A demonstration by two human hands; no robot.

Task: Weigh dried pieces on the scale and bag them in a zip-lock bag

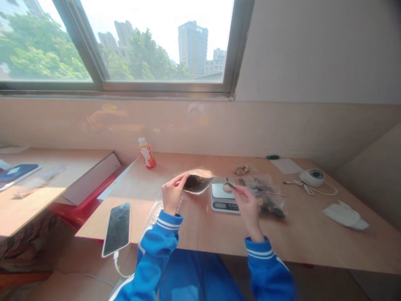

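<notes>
My left hand pinches the near left edge of a brown paper pouch, whose mouth gapes toward me and shows a dark inside. Just right of it stands a small white digital kitchen scale with a dark display. My right hand is over the scale's right side, its fingertips closed on a small dark slice. A pale dried slice lies on the weighing plate beside those fingertips. What the dried pieces are, I cannot tell.
Clear zip bags of dried pieces lie right of the scale, with another small bag behind. A phone overhangs the front left edge. A drink bottle, a white round device and a white cloth sit farther out.
</notes>
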